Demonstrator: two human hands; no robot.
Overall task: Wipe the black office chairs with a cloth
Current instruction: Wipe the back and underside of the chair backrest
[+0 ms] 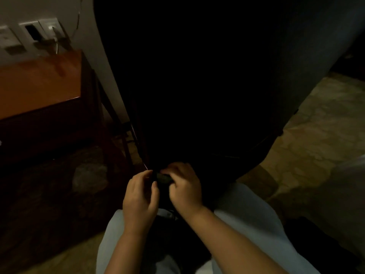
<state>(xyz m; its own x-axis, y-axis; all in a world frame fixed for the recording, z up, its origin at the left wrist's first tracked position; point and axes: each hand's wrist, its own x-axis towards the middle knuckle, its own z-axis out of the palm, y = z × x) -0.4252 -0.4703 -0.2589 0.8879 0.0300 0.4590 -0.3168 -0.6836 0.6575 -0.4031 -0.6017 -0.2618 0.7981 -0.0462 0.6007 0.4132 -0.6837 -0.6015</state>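
Note:
The back of a black office chair (207, 76) fills the middle of the view, very dark. At its lower edge, both my hands meet on a small dark cloth (164, 178). My left hand (141, 196) has its fingers curled around the cloth's left end. My right hand (184, 186) grips the cloth's right end, fingers bent over it. Most of the cloth is hidden between my fingers.
A wooden desk (39, 82) stands at the left against a wall with sockets and plugged cables (37, 34). A patterned carpet (316, 145) lies to the right. My knees in light trousers (246, 224) are just below the hands.

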